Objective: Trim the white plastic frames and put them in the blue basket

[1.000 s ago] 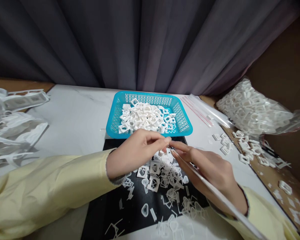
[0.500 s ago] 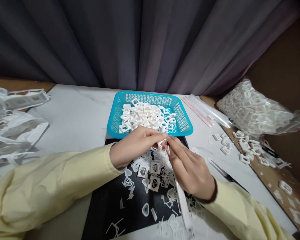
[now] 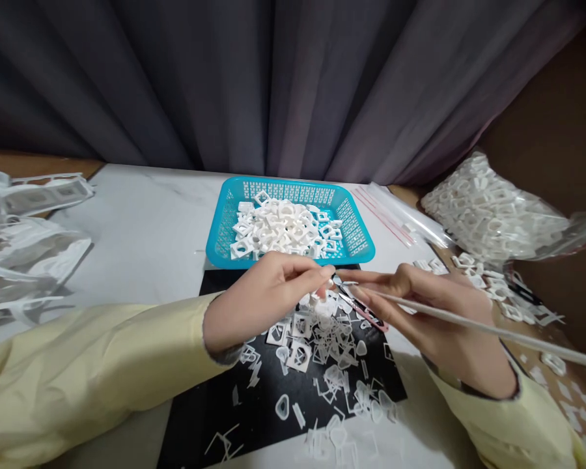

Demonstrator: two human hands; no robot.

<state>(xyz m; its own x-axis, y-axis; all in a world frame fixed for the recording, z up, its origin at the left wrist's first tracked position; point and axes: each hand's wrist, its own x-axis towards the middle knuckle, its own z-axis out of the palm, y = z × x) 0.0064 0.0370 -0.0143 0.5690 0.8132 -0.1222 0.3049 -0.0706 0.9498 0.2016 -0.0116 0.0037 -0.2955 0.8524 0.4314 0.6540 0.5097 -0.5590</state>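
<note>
My left hand is closed above the black mat, just in front of the blue basket. A small white piece shows at its fingertips, mostly hidden. To the right, my right hand pinches a long, thin white plastic strip that runs out past the right edge of the view. Between the hands a slim tool with a dark metal tip and pink handle slants down; whether it is held or lying there I cannot tell. Below lie loose white offcuts and square cut-out pieces.
White cut-out pieces are heaped in the basket. A clear bag of similar pieces stands at the right, with more pieces near it. Flat zip bags lie behind. White sheet frames are piled at the left.
My right hand has moved right, away from my left. The long strip has swung from pointing down toward me to pointing right. The pink-handled tool has come into view; my left hand barely moved.
</note>
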